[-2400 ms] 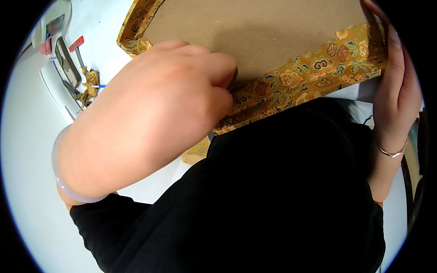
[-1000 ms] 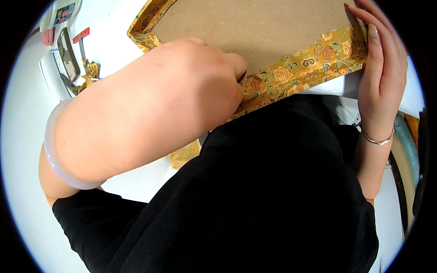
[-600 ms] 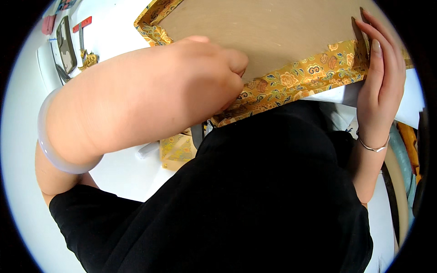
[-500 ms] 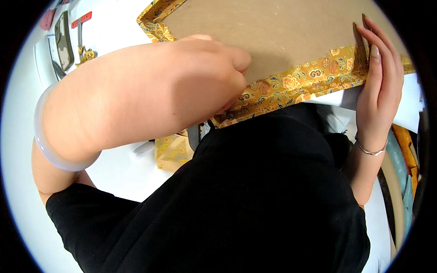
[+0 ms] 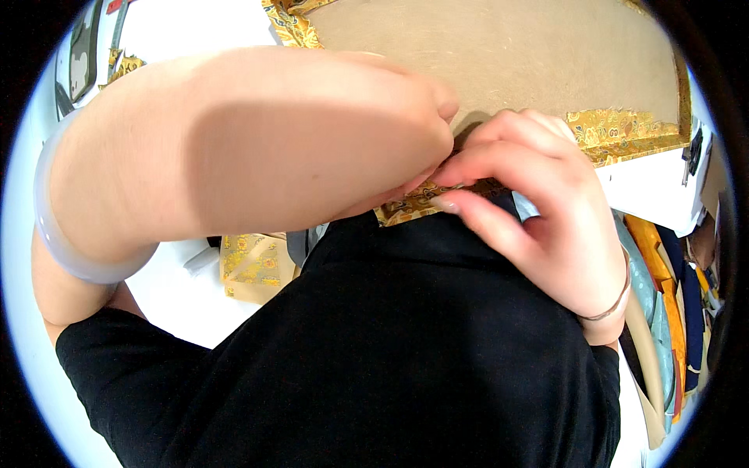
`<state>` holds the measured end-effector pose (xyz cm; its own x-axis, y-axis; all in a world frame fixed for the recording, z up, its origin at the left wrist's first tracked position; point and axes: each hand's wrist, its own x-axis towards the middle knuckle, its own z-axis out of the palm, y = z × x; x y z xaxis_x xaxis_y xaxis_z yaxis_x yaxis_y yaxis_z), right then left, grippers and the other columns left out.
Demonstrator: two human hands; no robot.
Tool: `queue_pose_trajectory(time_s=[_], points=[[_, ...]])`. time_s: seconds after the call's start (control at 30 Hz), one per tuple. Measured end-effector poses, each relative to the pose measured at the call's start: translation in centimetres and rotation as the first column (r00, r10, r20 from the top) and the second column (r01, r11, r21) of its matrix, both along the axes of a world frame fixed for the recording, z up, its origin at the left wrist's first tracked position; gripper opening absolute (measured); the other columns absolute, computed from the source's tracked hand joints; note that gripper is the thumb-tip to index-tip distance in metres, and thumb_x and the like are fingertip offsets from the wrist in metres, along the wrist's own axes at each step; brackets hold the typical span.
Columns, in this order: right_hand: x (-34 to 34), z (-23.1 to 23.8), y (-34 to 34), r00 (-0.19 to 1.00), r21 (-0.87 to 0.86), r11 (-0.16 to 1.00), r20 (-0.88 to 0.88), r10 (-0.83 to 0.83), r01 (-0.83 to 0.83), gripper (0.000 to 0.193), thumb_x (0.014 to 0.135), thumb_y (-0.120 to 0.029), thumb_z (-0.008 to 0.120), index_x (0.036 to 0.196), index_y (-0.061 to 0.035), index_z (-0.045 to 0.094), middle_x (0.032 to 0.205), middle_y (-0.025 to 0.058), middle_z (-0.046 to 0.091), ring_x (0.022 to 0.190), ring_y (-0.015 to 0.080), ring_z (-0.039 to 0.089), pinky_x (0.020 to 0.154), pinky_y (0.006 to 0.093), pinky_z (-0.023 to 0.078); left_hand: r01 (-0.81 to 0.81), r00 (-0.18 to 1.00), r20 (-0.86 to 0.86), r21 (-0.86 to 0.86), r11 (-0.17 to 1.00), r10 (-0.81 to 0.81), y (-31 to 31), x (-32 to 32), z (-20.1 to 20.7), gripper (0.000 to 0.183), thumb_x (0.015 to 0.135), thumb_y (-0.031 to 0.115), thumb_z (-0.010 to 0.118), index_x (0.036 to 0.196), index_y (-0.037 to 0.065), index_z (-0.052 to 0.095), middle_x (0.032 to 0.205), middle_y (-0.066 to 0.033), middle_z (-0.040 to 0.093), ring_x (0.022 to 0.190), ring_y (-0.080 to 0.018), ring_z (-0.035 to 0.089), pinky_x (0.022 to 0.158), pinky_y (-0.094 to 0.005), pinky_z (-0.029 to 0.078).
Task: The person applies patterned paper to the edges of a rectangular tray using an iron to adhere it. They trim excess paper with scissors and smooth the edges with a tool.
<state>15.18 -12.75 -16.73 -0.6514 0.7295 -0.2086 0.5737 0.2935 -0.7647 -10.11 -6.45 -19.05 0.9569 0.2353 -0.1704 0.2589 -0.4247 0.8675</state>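
Note:
A large tan board (image 5: pixel 499 54) with gold floral brocade fabric (image 5: pixel 624 129) folded over its edges lies in front of me. My left hand (image 5: pixel 390 117), a pale bangle on its wrist, reaches across the board's near edge. Its fingers are curled, and the back of the hand hides what they hold. Beside it, my right hand (image 5: pixel 538 175) bends its thumb and fingers around the brocade near edge, close to the left fingertips. That stretch of edge is partly covered by both hands and rests close against my black shirt.
At the far left are a phone (image 5: pixel 83 51), a red-and-metal tool (image 5: pixel 118 19) and brocade scraps (image 5: pixel 121 66). A piece of gold-patterned fabric (image 5: pixel 257 261) lies left of my body. Several coloured fabrics (image 5: pixel 663 312) stand at the right.
My right hand has come from the board's right side, fingers stretched, to the near edge beside my left hand, its fingers now bent. The board has shifted slightly in view.

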Motion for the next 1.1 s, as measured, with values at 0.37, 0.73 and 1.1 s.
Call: queue_pose_trajectory(time_s=[0.37,0.73,1.1], points=[[-2.1,0.3,0.2,0.995,-0.148,0.987,0.087,-0.046,0.059,0.018,0.083,-0.017,0.088,0.094,-0.0055,0.079,0.097,0.0082,0.073,0.099,0.029,0.066,0.089,0.0384,0.049,-0.095,0.995,0.027,-0.119,0.988,0.099,-0.3,0.1,0.7,0.022,0.085,-0.004,0.074,0.086,0.004,0.054,0.094,-0.0096,0.057,0.086,-0.0331,0.061,0.075,-0.0419,0.05],[-2.8,-0.3,-1.1,0.989,0.031,0.995,0.116,-0.094,0.091,0.014,0.087,-0.012,0.082,0.09,0.0001,0.076,0.094,0.01,0.07,0.095,0.0285,0.068,0.088,0.037,0.054,-0.546,0.837,0.331,0.546,0.636,0.435,-4.3,-1.5,3.4,0.024,0.083,-0.012,0.074,0.102,0.002,0.071,0.103,-0.0124,0.066,0.094,-0.0276,0.068,0.081,-0.0371,0.054],[-2.5,-1.1,-1.4,0.99,-0.011,0.991,0.038,-0.132,0.133,0.015,0.095,-0.009,0.075,0.09,0.004,0.07,0.093,0.011,0.07,0.086,0.0219,0.072,0.082,0.0324,0.058,-0.558,0.803,0.233,0.617,0.554,0.548,-12.8,-2.6,-1.5,0.045,0.077,0.012,0.09,0.119,0.016,0.076,0.135,-0.0043,0.07,0.137,-0.0313,0.063,0.125,-0.0584,0.034]])
